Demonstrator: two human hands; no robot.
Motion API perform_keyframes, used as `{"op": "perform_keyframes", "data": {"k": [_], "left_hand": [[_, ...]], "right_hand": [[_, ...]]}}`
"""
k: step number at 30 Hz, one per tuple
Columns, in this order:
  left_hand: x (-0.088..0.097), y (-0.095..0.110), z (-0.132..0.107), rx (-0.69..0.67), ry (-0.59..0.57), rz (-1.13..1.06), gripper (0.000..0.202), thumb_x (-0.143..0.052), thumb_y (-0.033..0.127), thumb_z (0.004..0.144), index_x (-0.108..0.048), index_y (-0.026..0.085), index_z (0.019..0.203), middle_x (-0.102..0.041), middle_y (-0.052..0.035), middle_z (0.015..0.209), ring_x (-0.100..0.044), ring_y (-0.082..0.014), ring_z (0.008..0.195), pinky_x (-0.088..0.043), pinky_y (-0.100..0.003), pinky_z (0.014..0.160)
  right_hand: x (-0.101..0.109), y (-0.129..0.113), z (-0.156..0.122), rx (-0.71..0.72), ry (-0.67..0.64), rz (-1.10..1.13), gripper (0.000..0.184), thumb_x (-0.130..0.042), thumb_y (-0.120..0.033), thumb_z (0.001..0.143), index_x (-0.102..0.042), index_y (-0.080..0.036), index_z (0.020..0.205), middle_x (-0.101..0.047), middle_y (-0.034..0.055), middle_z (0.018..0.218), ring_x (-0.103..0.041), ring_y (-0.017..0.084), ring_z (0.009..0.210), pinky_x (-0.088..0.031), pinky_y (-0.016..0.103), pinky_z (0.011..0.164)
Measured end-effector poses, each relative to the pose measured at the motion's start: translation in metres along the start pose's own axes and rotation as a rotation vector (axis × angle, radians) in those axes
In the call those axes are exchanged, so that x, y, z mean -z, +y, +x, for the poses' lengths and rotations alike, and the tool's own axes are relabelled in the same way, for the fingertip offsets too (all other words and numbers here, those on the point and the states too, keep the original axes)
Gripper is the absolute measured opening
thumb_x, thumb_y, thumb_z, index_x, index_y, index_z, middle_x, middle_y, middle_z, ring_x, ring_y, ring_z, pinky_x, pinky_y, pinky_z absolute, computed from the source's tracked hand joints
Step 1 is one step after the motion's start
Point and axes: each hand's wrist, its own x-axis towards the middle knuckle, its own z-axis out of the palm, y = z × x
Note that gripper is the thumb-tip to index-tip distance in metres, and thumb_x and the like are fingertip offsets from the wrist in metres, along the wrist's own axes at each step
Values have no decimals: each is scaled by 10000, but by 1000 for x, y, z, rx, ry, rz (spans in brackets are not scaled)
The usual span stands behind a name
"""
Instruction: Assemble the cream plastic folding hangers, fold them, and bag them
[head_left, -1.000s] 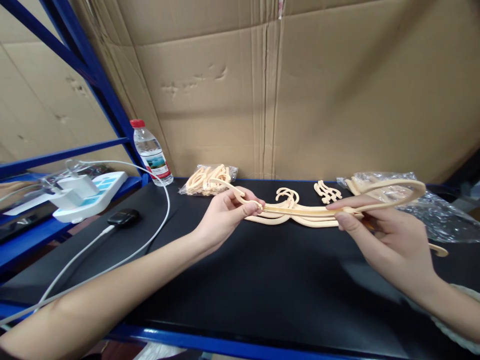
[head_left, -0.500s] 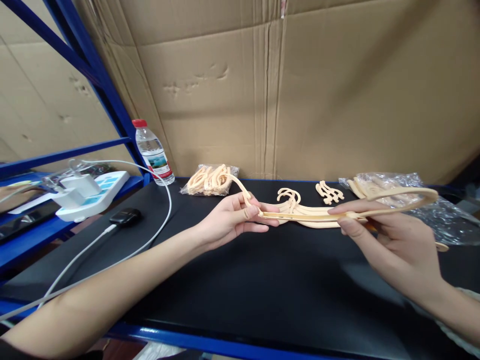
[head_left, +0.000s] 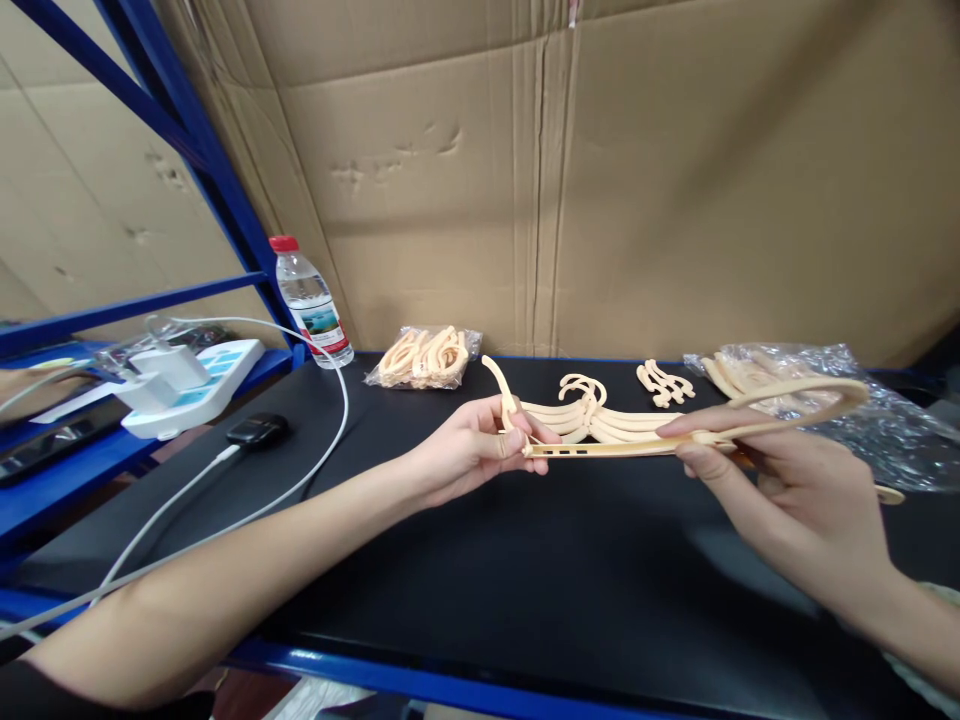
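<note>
My left hand (head_left: 469,447) pinches the left end of a beige plastic clothes hanger (head_left: 630,450), where a curved piece (head_left: 496,378) sticks up past the fingers. Thumb and fingers of my right hand (head_left: 787,480) grip the same hanger farther right, near a joint with a long loop reaching out over the hand. The hanger is held edge-on above the table, and slots show along its bar near my left hand. Just behind it several assembled beige hangers (head_left: 559,415) lie stacked with their hooks together. Fingers partly hide the joint at the left end.
On the black table (head_left: 480,580) are a bag of beige loops (head_left: 427,358), loose hooks (head_left: 664,382) and a clear plastic bag (head_left: 847,410) with more parts. A water bottle (head_left: 311,305), black device (head_left: 257,430), power strip (head_left: 202,390) and white cable (head_left: 341,400) occupy the left side.
The curved piece at my left fingers has swung to a more upright angle. The bar has turned, so its slots show, and its left end sits slightly lower. Both hands keep their grip.
</note>
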Motion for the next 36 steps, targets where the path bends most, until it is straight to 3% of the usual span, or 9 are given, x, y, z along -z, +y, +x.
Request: {"op": "perform_keyframes", "data": {"k": [15,27,36], "left_hand": [[-2,4,0,10,11,-48,249,-833,181,678,-599,103,709,-732,-108,877,-698,-188,722,-538,-292,703],[-9,7,0,-27,91,-55,221,-829,186,691,-627,96,683,-744,-100,875,-708,-179,702,-548,-286,744],[-9,0,0,-76,95,-52,270,-847,187,665,-588,111,678,-741,-94,849,-691,-169,667,-538,-296,713]], "right_hand": [[4,-3,1,-49,-26,-26,95,-581,-209,886,-655,-243,836,-713,-18,780,-607,121,544,-451,226,474],[2,-1,-1,-53,16,-30,84,-587,-219,899,-664,-245,879,-720,-17,840,-632,110,633,-516,190,594],[3,-2,-3,-30,9,-37,70,-586,-241,907,-651,-251,884,-718,-10,838,-638,138,619,-534,256,632]]}}
